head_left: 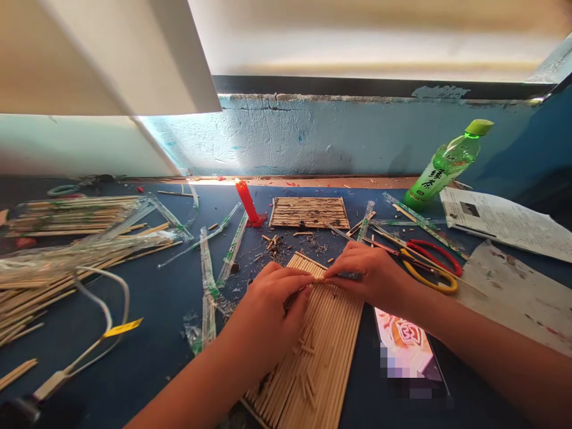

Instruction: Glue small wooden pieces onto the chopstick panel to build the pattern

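Observation:
A long panel of wooden sticks laid side by side (330,333) lies on the blue table below my hands. My left hand (279,304) is closed in a pinch over the panel's upper part, at a small light wooden piece (319,279). From the right, my right hand (364,271) pinches at the same small piece, its fingertips nearly touching the left ones. Several short cut stick pieces (308,387) rest loose on the panel. A smaller stick panel with dark marks (309,213) lies farther back, beside a lit red candle (247,204).
Bundles of sticks (80,214) and plastic wrappers lie left, near a white cable (127,298). At right are red and yellow-handled scissors (431,268), a lit phone (406,342), papers (509,223) and a green tea bottle (442,170). A blue wall (286,143) stands behind.

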A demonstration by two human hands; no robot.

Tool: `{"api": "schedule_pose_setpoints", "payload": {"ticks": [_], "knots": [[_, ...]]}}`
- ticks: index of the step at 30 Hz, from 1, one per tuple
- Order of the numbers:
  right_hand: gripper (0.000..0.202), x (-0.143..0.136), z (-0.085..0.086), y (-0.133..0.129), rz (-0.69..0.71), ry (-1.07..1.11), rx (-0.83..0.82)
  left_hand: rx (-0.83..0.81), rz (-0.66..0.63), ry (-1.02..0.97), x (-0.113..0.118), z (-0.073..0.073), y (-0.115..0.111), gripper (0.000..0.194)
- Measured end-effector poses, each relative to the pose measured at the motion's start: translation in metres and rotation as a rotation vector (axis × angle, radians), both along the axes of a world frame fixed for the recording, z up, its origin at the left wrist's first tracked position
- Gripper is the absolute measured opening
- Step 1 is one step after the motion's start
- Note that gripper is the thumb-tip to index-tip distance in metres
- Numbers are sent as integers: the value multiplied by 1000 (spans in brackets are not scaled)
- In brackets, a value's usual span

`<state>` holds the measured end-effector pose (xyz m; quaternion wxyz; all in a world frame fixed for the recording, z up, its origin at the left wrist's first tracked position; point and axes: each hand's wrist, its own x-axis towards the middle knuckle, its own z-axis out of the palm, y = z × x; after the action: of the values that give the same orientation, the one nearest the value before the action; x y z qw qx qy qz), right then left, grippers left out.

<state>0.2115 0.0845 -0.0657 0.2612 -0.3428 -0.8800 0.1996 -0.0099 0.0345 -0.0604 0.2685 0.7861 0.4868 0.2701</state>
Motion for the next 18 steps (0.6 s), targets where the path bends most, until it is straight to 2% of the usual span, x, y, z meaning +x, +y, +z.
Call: {"api": "schedule_pose_setpoints", "payload": {"ticks": [6, 12, 18], "knots": [[8, 1, 1, 1, 9, 19, -16, 6, 9, 4, 0, 0, 1, 23], [14, 8, 5, 4, -74, 30, -125, 40, 40, -31, -2, -2, 1, 22], [13, 10, 8, 4, -18, -1, -96, 42, 58, -28, -2, 2, 0, 22]]}}
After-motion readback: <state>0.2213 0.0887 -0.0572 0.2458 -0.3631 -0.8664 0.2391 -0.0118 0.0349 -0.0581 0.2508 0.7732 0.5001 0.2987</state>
